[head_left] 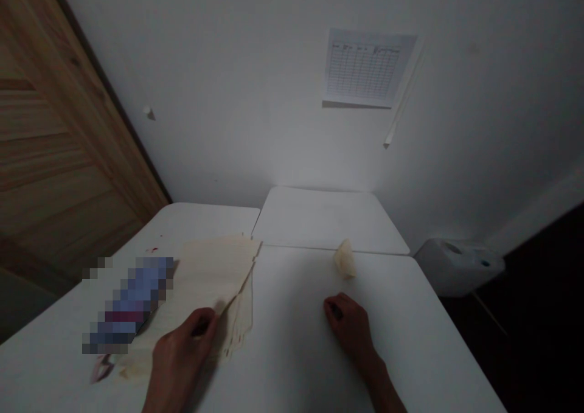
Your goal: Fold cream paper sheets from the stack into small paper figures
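My left hand point(182, 352) rests at the near edge of a stack of cream paper sheets point(210, 279) and seems to pinch it between its curled fingers. The sheets lie fanned and slightly uneven on the white table point(292, 340). My right hand point(349, 328) sits on the bare tabletop with curled fingers, holding nothing. Just beyond it lies a crumpled piece of cream paper point(345, 259), not touching the hand. A pixelated blue and purple object point(128, 303) lies left of the sheets; its kind cannot be made out.
A second white table point(328, 218) adjoins the far edge, with a seam between them. A wooden door point(59, 145) stands at left, and a printed grid sheet point(367, 68) hangs on the wall. A white plastic object point(456, 267) sits beyond the right corner.
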Demonstrator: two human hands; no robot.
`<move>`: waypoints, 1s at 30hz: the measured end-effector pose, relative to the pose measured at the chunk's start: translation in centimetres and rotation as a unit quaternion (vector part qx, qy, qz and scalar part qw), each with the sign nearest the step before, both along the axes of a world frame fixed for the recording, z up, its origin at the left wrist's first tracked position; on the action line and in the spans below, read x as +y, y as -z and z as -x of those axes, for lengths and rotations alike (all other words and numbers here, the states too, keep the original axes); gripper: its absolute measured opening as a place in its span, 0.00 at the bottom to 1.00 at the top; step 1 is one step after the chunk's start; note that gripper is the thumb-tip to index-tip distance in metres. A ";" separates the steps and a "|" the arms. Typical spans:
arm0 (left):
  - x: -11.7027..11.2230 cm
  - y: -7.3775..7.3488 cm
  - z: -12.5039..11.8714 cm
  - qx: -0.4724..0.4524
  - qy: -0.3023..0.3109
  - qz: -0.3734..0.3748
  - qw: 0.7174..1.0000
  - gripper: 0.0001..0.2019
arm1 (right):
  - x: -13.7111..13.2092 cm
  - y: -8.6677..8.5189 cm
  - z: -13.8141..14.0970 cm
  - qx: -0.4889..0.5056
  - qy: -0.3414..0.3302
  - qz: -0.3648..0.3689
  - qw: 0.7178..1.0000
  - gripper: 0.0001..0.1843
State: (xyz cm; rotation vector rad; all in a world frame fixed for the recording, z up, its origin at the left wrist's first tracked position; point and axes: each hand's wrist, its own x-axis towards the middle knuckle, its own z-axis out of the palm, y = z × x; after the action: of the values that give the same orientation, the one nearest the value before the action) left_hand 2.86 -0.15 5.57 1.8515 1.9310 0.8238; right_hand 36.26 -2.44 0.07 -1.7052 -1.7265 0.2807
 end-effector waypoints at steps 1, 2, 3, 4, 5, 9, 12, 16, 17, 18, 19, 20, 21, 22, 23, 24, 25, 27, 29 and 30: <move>-0.1 0.2 0.1 -0.007 0.002 -0.004 1.000 0.15 | 0.1 -0.1 0.4 0.008 -0.004 -0.002 1.000 0.11; -0.1 0.5 0.3 -0.008 0.005 -0.012 1.000 0.15 | 0.3 -0.2 0.9 0.018 -0.009 -0.003 1.000 0.11; 0.0 0.8 0.4 -0.003 0.012 -0.022 1.000 0.16 | 0.5 -0.3 1.5 0.023 -0.019 -0.004 1.000 0.11; 0.1 1.1 0.5 0.009 0.022 -0.035 0.999 0.16 | 0.7 -0.4 2.2 0.030 -0.034 -0.005 0.999 0.10; 0.3 1.3 0.6 0.024 0.035 -0.052 0.998 0.16 | 1.0 -0.5 2.9 0.038 -0.053 -0.003 0.998 0.10; 1.6 1.4 -0.2 0.112 0.088 -0.032 0.989 0.18 | 2.1 -0.7 5.2 0.048 -0.087 -0.011 0.995 0.09; 3.1 0.6 -1.6 0.167 0.081 -0.025 0.982 0.19 | 2.3 -0.6 5.7 0.036 -0.092 -0.019 0.995 0.09; 5.0 -0.3 -2.9 0.202 0.109 0.010 0.973 0.17 | 2.1 -0.3 5.4 0.031 -0.090 -0.013 0.995 0.09; 5.3 -0.5 -3.1 0.204 0.111 0.023 0.972 0.16 | 2.0 -0.4 5.3 0.028 -0.088 -0.010 0.996 0.09; 5.5 -0.5 -3.1 0.205 0.111 0.033 0.972 0.15 | 2.0 -0.5 5.3 0.026 -0.086 -0.008 0.996 0.09; 5.5 -0.6 -3.2 0.204 0.112 0.037 0.972 0.14 | 1.9 -0.6 5.3 0.024 -0.085 -0.006 0.996 0.10; 5.6 -0.6 -3.2 0.203 0.112 0.037 0.972 0.13 | 1.9 -0.7 5.3 0.022 -0.086 -0.004 0.996 0.10; 5.5 -0.5 -3.1 0.204 0.114 0.031 0.972 0.13 | 1.9 -0.8 5.4 0.021 -0.087 -0.003 0.996 0.10; 5.5 -0.5 -3.1 0.205 0.117 0.024 0.971 0.14 | 1.9 -0.9 5.4 0.020 -0.086 -0.002 0.996 0.11; 5.4 -0.4 -3.0 0.207 0.119 0.019 0.971 0.14 | 1.9 -1.0 5.4 0.020 -0.085 -0.002 0.996 0.11; 5.3 -0.3 -3.0 0.210 0.119 0.017 0.970 0.13 | 1.9 -1.0 5.4 0.020 -0.084 -0.001 0.996 0.11; 5.3 -0.3 -3.0 0.212 0.119 0.016 0.970 0.12 | 1.9 -1.1 5.5 0.020 -0.084 -0.001 0.996 0.11; 5.2 -0.2 -3.1 0.216 0.114 0.018 0.970 0.11 | 1.9 -1.0 5.4 0.022 -0.084 -0.001 0.996 0.11; 5.2 -0.3 -3.2 0.222 0.109 0.013 0.969 0.12 | 1.9 -0.8 5.4 0.026 -0.083 -0.002 0.996 0.11; 5.2 -0.3 -3.2 0.224 0.108 0.010 0.969 0.12 | 1.9 -0.7 5.4 0.029 -0.082 -0.004 0.996 0.11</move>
State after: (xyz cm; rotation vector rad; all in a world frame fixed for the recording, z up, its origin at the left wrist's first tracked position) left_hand 6.10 5.09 5.85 2.3379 1.9141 0.3337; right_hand 30.82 -0.54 0.81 -1.5374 -1.8240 0.3933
